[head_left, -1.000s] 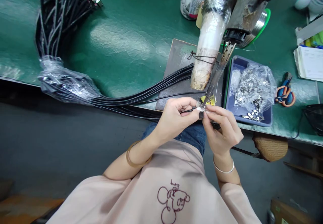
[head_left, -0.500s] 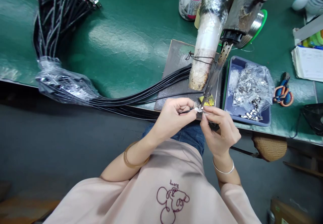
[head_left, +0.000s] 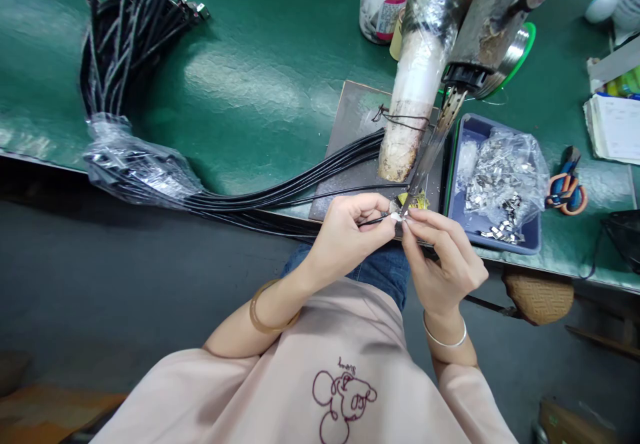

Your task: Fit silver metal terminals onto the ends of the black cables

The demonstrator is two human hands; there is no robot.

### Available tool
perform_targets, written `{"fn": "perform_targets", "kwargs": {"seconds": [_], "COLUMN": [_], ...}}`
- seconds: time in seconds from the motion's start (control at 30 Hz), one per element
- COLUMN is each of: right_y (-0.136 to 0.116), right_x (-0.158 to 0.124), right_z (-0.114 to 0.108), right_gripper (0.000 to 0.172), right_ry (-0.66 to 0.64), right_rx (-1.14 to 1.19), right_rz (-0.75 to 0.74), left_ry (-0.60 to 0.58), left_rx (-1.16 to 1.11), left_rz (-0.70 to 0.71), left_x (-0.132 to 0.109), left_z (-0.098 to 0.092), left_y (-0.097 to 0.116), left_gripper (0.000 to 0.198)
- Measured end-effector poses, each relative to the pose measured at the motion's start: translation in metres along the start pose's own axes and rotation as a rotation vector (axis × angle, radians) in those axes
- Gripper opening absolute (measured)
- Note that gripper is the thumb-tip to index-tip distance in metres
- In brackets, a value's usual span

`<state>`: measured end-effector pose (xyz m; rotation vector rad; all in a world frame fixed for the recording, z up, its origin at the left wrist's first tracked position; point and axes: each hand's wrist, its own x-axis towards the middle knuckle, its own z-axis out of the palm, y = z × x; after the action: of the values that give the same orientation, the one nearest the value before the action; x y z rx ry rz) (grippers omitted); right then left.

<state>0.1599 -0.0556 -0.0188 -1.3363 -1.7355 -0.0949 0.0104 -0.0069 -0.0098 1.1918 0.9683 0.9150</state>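
My left hand (head_left: 345, 234) is closed in a pinch on the end of a thin black cable (head_left: 370, 220) at the bench's front edge. My right hand (head_left: 440, 251) pinches a small silver metal clip (head_left: 395, 217) against that cable end. Both hands meet just under the tip of a soldering iron (head_left: 430, 151), which slants down from a wrapped holder (head_left: 415, 104). A small yellow pad (head_left: 415, 199) lies right behind my fingers. A bundle of black cables (head_left: 280, 194) runs left from the dark work board (head_left: 350, 131).
A blue tray (head_left: 530, 241) with a plastic bag of metal clips (head_left: 500, 177) stands to the right. Scissors (head_left: 565, 187) lie beyond it. Plastic-wrapped cables (head_left: 135, 164) hang over the green bench (head_left: 250, 64). A jar (head_left: 380, 4) and solder spool (head_left: 515, 47) stand behind.
My hands stay together at the iron's tip with the cable end and clip; only the view has shifted a little.
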Motion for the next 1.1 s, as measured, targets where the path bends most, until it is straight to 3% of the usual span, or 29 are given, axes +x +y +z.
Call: {"fn": "perform_targets", "kwargs": {"seconds": [0.27, 0.4, 0.5, 0.67, 0.9, 1.1], "right_y": [0.002, 0.002, 0.002, 0.004, 0.003, 0.007], "right_x": [-0.003, -0.004, -0.004, -0.002, -0.005, -0.008], "right_z": [-0.001, -0.001, -0.003, -0.012, -0.018, -0.023], "right_gripper": [0.022, 0.022, 0.022, 0.014, 0.019, 0.024], "right_ry": [-0.070, -0.035, -0.028, -0.168, -0.095, -0.205], "right_rx": [0.014, 0.024, 0.091, 0.259, 0.086, 0.002], "right_rz": [-0.051, -0.051, 0.010, 0.179, 0.049, -0.047], "left_ry": [-0.027, -0.047, -0.057, -0.101, -0.151, -0.166], "left_rx": [0.035, 0.036, 0.011, -0.006, 0.015, 0.082], "left_rz": [-0.038, -0.030, -0.033, -0.048, -0.027, -0.003], "left_x": [0.001, -0.001, -0.002, -0.004, -0.009, -0.012], "left_z": [-0.006, -0.007, -0.007, -0.008, -0.007, -0.007], "left_y": [-0.006, -0.006, -0.005, -0.004, -0.002, -0.006], "left_gripper": [0.012, 0.011, 0.014, 0.018, 0.016, 0.012]}}
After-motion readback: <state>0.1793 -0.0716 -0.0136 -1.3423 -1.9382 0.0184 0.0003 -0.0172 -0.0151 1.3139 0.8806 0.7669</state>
